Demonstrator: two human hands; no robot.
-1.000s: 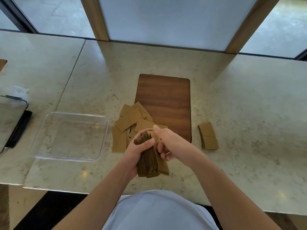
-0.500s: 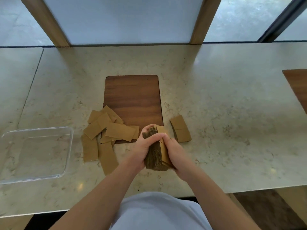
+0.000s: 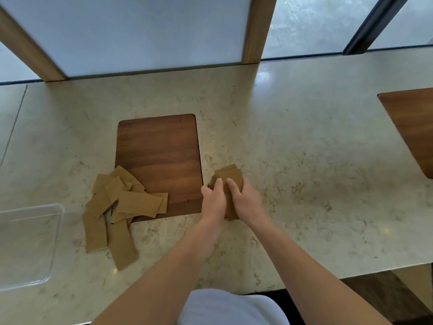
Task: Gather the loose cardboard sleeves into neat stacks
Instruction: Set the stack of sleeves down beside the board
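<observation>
While squaring the stack of sleeves [image 3: 228, 175] on the bench [image 3: 304, 160], best to press evenly from both sides: left hand [image 3: 213, 202] and right hand [image 3: 246, 202] both with a grip curled on the stack, just right of the wooden board [image 3: 159, 156]. Well left of the grip, a clear tray [image 3: 56, 231]; nearer, loose sleeves [image 3: 121, 207] scattered, some overlapping the board, not yet gathered. Nothing blocking. Far right, another board [image 3: 410, 127].
</observation>
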